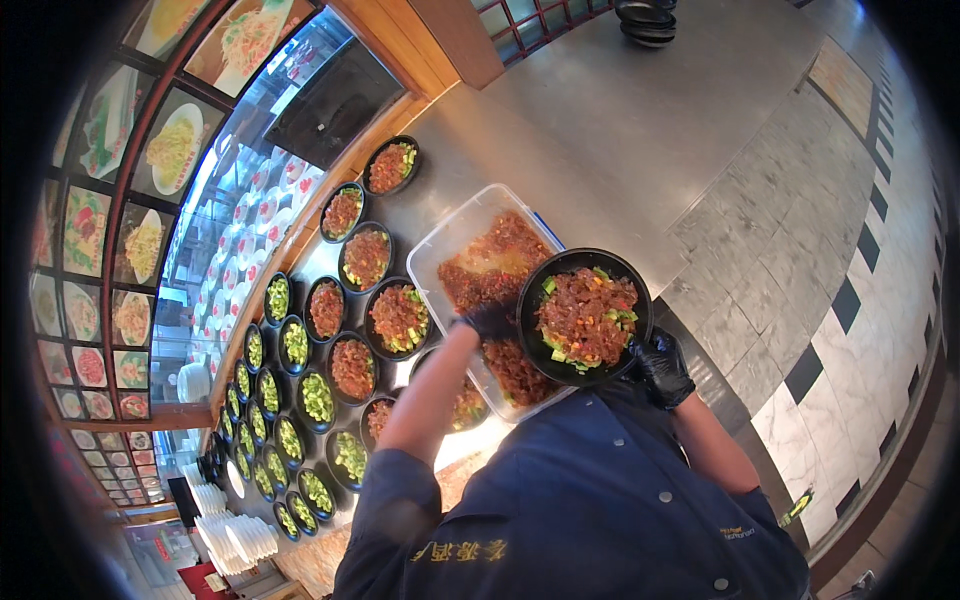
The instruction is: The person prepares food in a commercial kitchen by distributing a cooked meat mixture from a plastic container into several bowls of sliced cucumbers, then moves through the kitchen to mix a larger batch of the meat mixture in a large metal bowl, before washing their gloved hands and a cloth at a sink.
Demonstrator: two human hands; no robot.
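My right hand (664,367), in a black glove, grips the rim of a black bowl (531,352). Chopped green vegetable pieces and a heap of reddish-brown, jelly-like shredded food (589,311) fill that bowl. Below it stands a clear plastic tub (442,251) holding more of the same reddish food (510,236) in some liquid. My left hand (491,322), also black-gloved, reaches down into the tub. Its fingers are hidden behind the bowl and in the food, so their hold does not show.
Several black bowls topped with reddish food (397,319) stand left of the tub on a steel counter (600,135). Farther left, several hold only green pieces (316,397). White plates (236,536) are stacked at lower left, black bowls (646,22) at the top. A glass display case (247,202) borders the counter.
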